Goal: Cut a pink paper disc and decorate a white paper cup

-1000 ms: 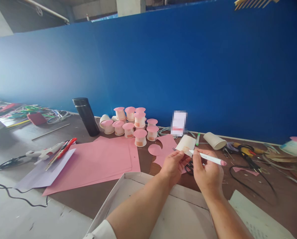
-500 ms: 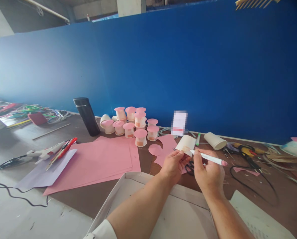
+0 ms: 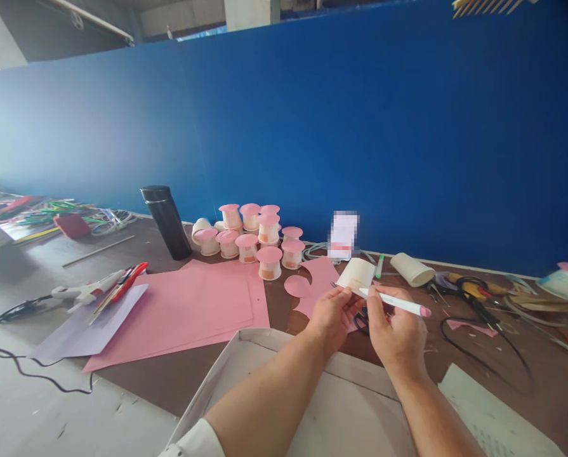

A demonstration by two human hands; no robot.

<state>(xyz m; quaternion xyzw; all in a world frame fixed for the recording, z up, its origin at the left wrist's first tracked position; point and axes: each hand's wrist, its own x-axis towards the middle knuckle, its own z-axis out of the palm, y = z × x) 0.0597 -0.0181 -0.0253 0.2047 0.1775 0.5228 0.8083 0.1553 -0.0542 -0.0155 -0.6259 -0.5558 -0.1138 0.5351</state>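
My left hand pinches a small white paper cup, held on its side above the table. In my right hand is a white pen with a pink end, its tip touching the cup's lower edge. Both hands are closed on what they hold. Dark scissors lie on the table just under my hands, partly hidden. A pink paper disc rests to the left of the cup.
Several pink-topped white cups cluster beside a black flask. Pink paper sheets and a lilac sheet lie left, with a glue gun and red cutter. An open white box is near me. Cables and tools sit right.
The pen tip has slid slightly left along the cup's edge; both hands stay almost in place.
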